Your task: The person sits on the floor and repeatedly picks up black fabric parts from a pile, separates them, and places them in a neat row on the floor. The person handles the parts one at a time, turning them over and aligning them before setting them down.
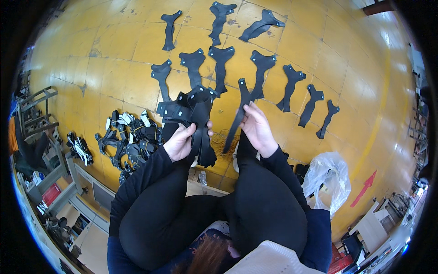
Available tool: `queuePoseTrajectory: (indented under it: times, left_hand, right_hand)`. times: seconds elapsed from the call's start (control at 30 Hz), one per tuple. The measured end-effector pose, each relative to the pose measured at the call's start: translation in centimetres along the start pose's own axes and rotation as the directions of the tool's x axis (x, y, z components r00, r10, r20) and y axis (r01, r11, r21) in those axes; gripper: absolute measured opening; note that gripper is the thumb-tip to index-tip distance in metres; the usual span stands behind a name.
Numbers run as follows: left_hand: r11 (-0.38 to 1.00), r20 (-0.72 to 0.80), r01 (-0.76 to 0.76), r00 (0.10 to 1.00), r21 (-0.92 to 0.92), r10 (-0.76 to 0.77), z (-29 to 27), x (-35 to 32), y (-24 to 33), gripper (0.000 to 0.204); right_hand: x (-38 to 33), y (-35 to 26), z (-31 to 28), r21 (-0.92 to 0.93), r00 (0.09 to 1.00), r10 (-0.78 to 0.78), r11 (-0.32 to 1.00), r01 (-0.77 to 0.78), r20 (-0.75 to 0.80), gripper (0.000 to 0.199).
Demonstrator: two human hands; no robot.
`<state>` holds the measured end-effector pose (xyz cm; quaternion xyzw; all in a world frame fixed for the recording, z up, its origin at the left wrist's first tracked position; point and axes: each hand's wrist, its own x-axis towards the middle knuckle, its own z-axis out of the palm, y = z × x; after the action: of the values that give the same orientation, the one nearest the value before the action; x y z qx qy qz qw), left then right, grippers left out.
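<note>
Two hands work at mid-frame, forearms in black sleeves rising from the lower edge over the person's bent knees. Left hand (179,142): grip closed around a bundle of black cut pieces (194,112), thick stack, fanned at the top, small pale tags showing on several; the lower ends hang below the fist. Right hand (258,128): grip narrow, fingers and thumb pinching a single black strip (238,114), which runs tilted from upper right to lower left, top end above the fingers, bottom end free just beside the bundle. Bundle and strip are near each other but apart.

Near, right of the knees: a crumpled clear plastic bag (327,176) on the yellow tiled floor (114,68). A red arrow mark (365,187) lies on the floor just past it. Left of the knees: a heap of black pieces with white tags (130,137), loosely piled, and a smaller bunch (80,148) further left, apart from the heap.

Beyond the hands: single black pieces laid flat on the floor in rows, each apart from its neighbours. Middle row runs in an arc from left (162,77) to right (327,118). Far row holds three pieces, the middle one (220,20) near the top edge.

Far left rim: grey metal frames (39,114), detail too bent to read
</note>
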<state>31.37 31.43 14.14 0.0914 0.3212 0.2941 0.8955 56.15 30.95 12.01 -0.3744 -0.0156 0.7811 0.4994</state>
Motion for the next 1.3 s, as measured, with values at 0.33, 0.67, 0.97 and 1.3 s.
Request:
queuePoseTrajectory:
  times: [0.33, 0.67, 0.97, 1.3]
  left_hand:
    - [1.000, -0.132, -0.021, 0.991, 0.022, 0.023, -0.5, 0.2, 0.3, 0.038]
    - [0.982, 0.041, -0.155, 0.988, 0.105, 0.151, 0.5, 1.0, 1.9, 0.031]
    - [0.784, -0.063, -0.045, 0.992, 0.619, 0.106, 1.7, 0.5, 2.6, 0.025]
    - [0.826, 0.011, -0.011, 1.000, 0.563, 0.006, 2.0, 0.6, 2.6, 0.023]
  right_hand:
    - [0.5, -1.9, 2.4, -0.122, 0.996, -0.083, 0.989, 0.087, 0.038, 0.017]
    - [0.7, -3.5, 4.1, -0.331, 0.946, -0.221, 0.897, 0.292, 0.237, 0.026]
    - [1.8, -4.1, 3.7, -0.596, 0.930, -0.356, 0.728, 0.339, 0.094, 0.027]
    - [3.7, -3.0, 4.1, -0.800, 0.911, -0.375, 0.485, 0.353, 0.174, 0.044]
